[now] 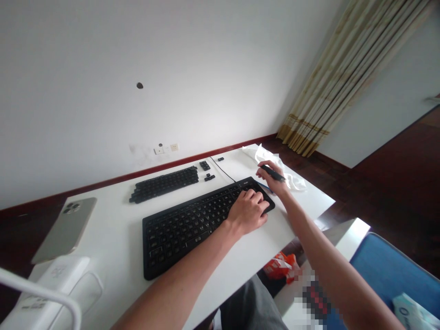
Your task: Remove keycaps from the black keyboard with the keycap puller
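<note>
A black keyboard (185, 224) lies slantwise on the white desk, its keycaps off over much of the surface. My left hand (250, 210) is closed over its right end, fingers curled on top and thumb by the front edge; what lies under the fingertips is hidden. Above the desk just past that end, my right hand (275, 179) grips a black pen-shaped tool (272, 173); its exact kind does not show. Behind the keyboard sit a large block of loose keycaps (165, 183) in rows and smaller keycap groups (205, 165). A thin blue stick (263, 185) lies below my right hand.
Crumpled white tissue (292, 178) covers the desk's far right corner. At the left are a phone (67, 229) and a white power strip (51, 288) with a cable. A thin cord (222, 169) runs back from the keyboard. A blue chair (395, 270) stands at right.
</note>
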{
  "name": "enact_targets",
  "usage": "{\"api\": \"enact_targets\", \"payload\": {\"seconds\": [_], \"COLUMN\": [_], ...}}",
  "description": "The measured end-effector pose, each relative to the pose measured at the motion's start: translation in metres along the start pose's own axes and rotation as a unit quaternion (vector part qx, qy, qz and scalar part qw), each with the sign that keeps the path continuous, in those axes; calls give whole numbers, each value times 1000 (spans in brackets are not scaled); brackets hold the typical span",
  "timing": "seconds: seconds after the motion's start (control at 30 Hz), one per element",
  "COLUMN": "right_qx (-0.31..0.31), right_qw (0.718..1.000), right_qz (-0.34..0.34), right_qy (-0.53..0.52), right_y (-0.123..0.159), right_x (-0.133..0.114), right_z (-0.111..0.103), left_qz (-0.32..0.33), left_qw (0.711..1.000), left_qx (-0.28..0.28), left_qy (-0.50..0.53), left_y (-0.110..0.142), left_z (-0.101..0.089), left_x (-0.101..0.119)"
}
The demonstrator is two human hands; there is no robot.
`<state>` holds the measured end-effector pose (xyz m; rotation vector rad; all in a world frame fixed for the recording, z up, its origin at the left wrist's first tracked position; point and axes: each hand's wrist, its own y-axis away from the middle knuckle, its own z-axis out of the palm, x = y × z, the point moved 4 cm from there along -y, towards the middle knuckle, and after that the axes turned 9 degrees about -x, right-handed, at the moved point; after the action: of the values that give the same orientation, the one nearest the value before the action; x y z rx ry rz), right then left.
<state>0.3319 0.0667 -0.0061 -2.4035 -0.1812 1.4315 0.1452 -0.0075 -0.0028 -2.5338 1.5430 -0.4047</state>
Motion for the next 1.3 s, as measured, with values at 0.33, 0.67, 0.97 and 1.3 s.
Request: {"api": "enact_targets", "payload": {"seconds": [0.33,0.67,0.97,1.3], "right_qx": [-77,-101,-73,-97], "right_qw": [988,977,981,994], "right_qz": [-31,-31,-6,41], "right_qy": [130,186,179,8], "right_y": [44,36,21,-134], "right_x": [-19,-29,-36,4], "right_z": [7,17,20,68], "left_qz": [36,34,30,64], "left_qw": [999,999,999,998], "left_qx": [-11,-21,-14,3], "left_qy": [-7,-6,1,13], "left_y": [-1,-1,0,-2], "left_z": [3,5,1,12], "left_x": [1,0,0,-2]}}
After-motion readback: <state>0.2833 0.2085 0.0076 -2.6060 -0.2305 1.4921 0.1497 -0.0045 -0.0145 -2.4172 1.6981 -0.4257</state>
